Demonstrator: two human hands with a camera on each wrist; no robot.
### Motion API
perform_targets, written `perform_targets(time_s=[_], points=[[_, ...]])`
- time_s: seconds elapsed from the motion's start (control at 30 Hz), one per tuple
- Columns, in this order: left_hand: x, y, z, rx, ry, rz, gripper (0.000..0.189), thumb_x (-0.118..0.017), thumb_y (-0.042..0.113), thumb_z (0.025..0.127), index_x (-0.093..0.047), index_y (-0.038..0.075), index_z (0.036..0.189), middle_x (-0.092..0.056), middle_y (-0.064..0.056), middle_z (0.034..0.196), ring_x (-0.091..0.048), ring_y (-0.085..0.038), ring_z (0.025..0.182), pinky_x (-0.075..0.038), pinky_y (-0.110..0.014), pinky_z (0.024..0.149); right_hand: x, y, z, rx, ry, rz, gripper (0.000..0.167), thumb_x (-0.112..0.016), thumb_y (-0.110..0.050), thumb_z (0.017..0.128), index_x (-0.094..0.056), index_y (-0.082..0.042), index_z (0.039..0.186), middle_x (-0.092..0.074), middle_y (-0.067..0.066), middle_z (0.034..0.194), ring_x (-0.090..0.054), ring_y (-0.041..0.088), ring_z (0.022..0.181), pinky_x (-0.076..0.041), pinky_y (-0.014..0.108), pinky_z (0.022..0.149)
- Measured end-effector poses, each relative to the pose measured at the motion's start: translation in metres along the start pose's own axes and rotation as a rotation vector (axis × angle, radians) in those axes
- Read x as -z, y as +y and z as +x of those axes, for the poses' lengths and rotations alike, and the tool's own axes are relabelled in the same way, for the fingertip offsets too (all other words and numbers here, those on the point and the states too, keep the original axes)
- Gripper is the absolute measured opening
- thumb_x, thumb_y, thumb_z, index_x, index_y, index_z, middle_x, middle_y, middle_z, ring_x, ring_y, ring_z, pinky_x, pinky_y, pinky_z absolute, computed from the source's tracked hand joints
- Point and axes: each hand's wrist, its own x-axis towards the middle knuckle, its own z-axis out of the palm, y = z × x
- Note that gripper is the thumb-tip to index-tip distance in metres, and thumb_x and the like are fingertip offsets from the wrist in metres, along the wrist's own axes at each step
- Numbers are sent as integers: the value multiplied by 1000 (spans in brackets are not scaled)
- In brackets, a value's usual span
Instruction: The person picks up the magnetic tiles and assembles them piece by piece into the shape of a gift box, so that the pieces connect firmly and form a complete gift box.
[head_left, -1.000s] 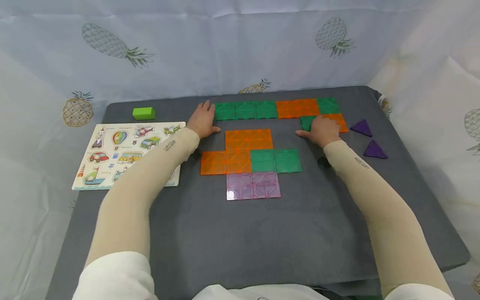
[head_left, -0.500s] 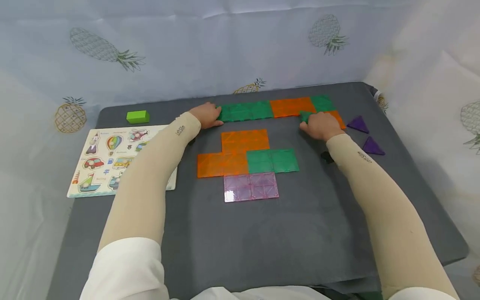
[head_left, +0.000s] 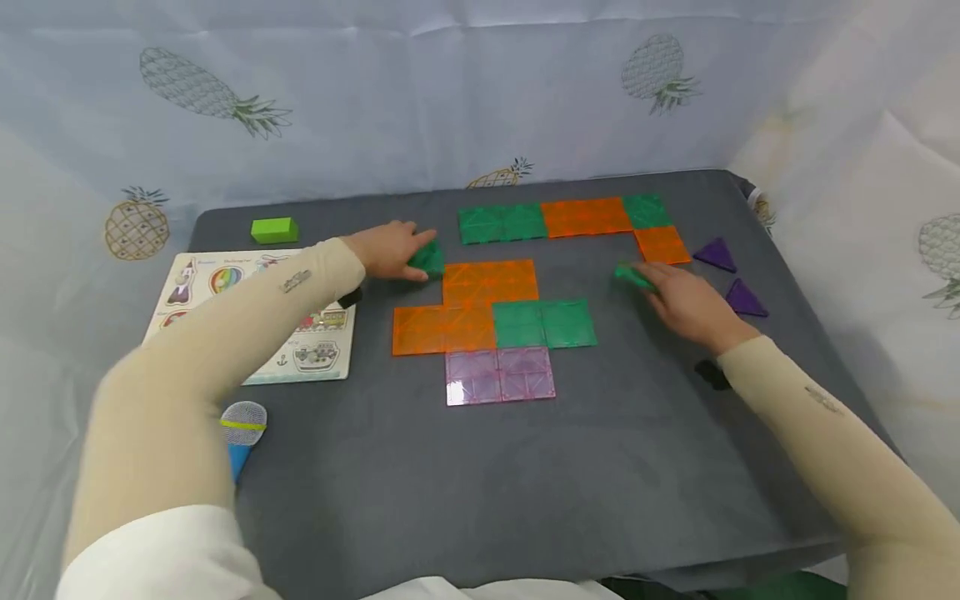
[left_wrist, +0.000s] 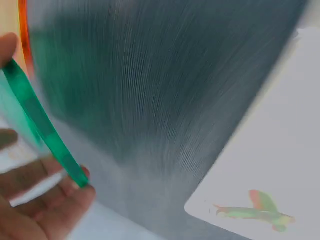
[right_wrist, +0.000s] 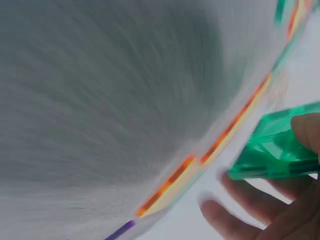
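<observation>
Left hand (head_left: pixel 386 251) and right hand (head_left: pixel 692 305) both pinching, above grey table (head_left: pixel 480 483).
Left green tile (head_left: pixel 428 260) gripped by its edges, just beside the orange tiles (head_left: pixel 490 281); right green tile (head_left: pixel 633 277) gripped at a tilt, near an orange square (head_left: pixel 662 245), purple triangle (head_left: pixel 745 298) close by.

Free passage across near table (head_left: pixel 450 483); tile cluster (head_left: pixel 480 325) blocks middle

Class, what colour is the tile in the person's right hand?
Green; the tile shows best in the right wrist view.
</observation>
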Motion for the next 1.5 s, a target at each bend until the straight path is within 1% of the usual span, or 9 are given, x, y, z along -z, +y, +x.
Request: perform_targets(time_s=[0.17, 0.3, 0.37, 0.5, 0.8, 1.0, 1.1, 1.33, 1.5], points=[[-36, 64, -71, -182, 133, 79, 65, -69, 48, 85, -53, 3, 128, -58, -20, 112, -57, -35, 94, -51, -47, 81, -21, -39, -59, 279, 56, -144, 55, -66, -3, 87, -49, -3, 139, -44, 22, 142, -36, 43, 132, -32, 62, 101], [-66, 108, -116, -265, 154, 109, 59, -69, 54, 82, -58, 8, 116, -60, -12, 103, -56, -24, 84, -53, -39, 71, -42, -67, -86, 333, -2, -165, 48, -43, -38, 102, -46, -14, 143, -34, 17, 151, -27, 40, 138, -26, 65, 101], [-77, 120, -127, -268, 187, 146, 59, -69, 55, 81, -58, 9, 116, -59, -9, 103, -56, -22, 82, -53, -36, 70, -51, -78, -90, 320, -44, -161, 60, -33, -54, 100, -42, -17, 146, -30, 15, 154, -23, 39, 140, -22, 67, 102], [-91, 124, -130, -198, 318, 245, 58, -70, 53, 81, -59, 11, 120, -57, -10, 106, -57, -25, 90, -54, -33, 76, -60, -89, -82, 274, -75, -176, 74, -54, -60, 88, -37, -22, 149, -25, 14, 156, -20, 38, 141, -20, 70, 101], [-89, 123, -107, -177, 436, 319, 54, -71, 51, 79, -66, 7, 110, -57, -9, 107, -49, -23, 85, -47, -32, 69, -57, -88, -47, 260, -73, -184, 65, -60, -52, 89, -41, -28, 147, -24, 15, 156, -19, 40, 141, -20, 73, 100], [-64, 117, -79, -160, 375, 112, 43, -69, 49, 84, -70, 6, 90, -60, -12, 103, -53, -26, 88, -50, -38, 73, -45, -77, -31, 194, -123, -30, 63, -61, -47, 91, -44, -21, 145, -24, 18, 155, -20, 42, 139, -19, 72, 100], [-40, 103, -48, -70, 328, -24, 39, -67, 43, 88, -69, 4, 95, -59, -14, 99, -54, -30, 90, -51, -42, 76, -31, -56, -10, 53, -71, 49, 59, -59, -42, 94, -46, -12, 143, -27, 24, 152, -23, 47, 137, -20, 73, 100], [18, 51, 59, 123, 246, -208, 79, -64, 39, 91, -30, -4, 148, -33, -24, 150, -33, -37, 138, -30, -43, 114, 6, 16, 49, -444, -61, 94, 87, -44, -59, 95, -19, 2, 151, -17, 41, 146, -20, 63, 129, -19, 76, 99], [27, 35, 105, 122, 123, -166, 80, -67, 41, 89, -34, -3, 146, -33, -21, 151, -30, -34, 141, -26, -41, 116, -4, 41, 62, -535, -158, 64, 89, -41, -64, 93, -16, -3, 153, -28, 45, 138, -28, 65, 119, -25, 74, 97]])
